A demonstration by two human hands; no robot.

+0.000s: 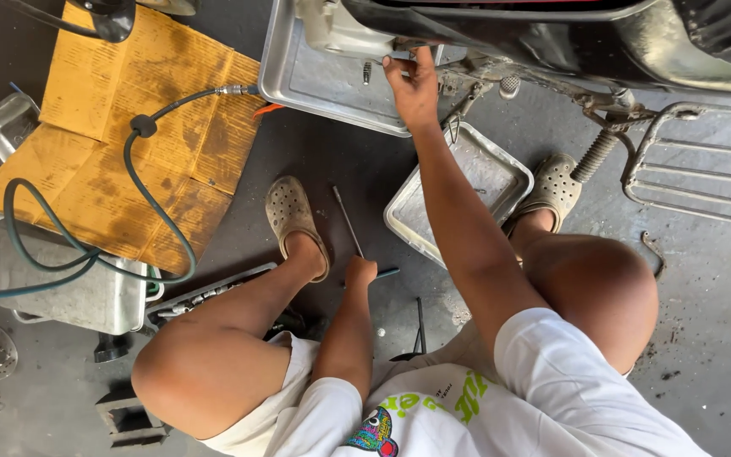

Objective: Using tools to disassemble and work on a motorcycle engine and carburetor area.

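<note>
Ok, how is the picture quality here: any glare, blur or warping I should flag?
Head view: even daylight, mostly sharp; glare on the metal tray and the dark bodywork top right; wide-lens bending toward the edges; soft shadow under the legs; the right hand and left hand on the thin tool read clearly.

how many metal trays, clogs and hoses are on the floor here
metal trays: 4 (large, square, left, far left)
clogs: 2 (left foot, right foot)
hoses: 1
total: 7
</note>
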